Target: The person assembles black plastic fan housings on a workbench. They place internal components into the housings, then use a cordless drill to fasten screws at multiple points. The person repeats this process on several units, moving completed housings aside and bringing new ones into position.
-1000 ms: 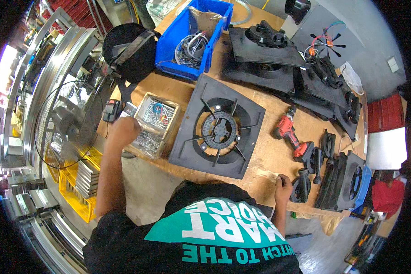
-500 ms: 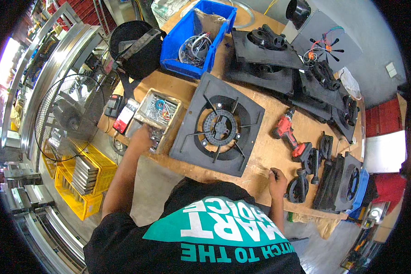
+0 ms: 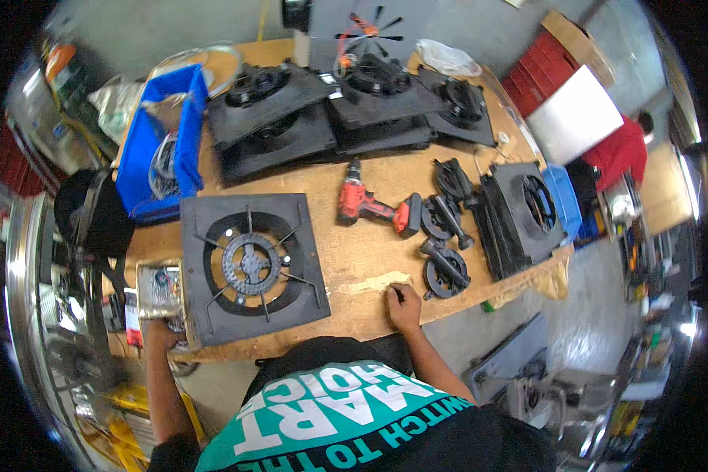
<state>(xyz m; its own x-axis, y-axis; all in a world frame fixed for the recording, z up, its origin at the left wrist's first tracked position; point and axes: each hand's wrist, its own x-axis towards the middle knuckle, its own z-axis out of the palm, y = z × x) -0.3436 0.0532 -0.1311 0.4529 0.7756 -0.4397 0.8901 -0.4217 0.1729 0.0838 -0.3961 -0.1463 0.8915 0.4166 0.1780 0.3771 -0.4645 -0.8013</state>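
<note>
My left hand [image 3: 160,333] reaches into the near part of a box of screws and small hardware [image 3: 160,288]; its fingertips are hidden there. Beside the box lies a black square burner plate [image 3: 310,275] with a round burner [image 3: 252,265] and thin support bars in its centre opening. Near the table's front edge, my right hand [image 3: 404,308] rests with its fingers curled in; a small dark spot shows at the fingertips, too small to name. A red cordless drill [image 3: 370,208] lies beyond it, and loose black burners with stems [image 3: 447,271] lie to its right.
A blue bin [image 3: 190,141] with wires stands at the far left. Black burner plates [image 3: 271,145] are stacked along the back, and more stand upright at the right [image 3: 519,220]. A person in red [image 3: 623,153] is at the far right. A fan [image 3: 71,354] stands left.
The head view has swung to the right, so the table appears farther left. My left hand stays at the hardware box, and my right hand remains curled near the front edge.
</note>
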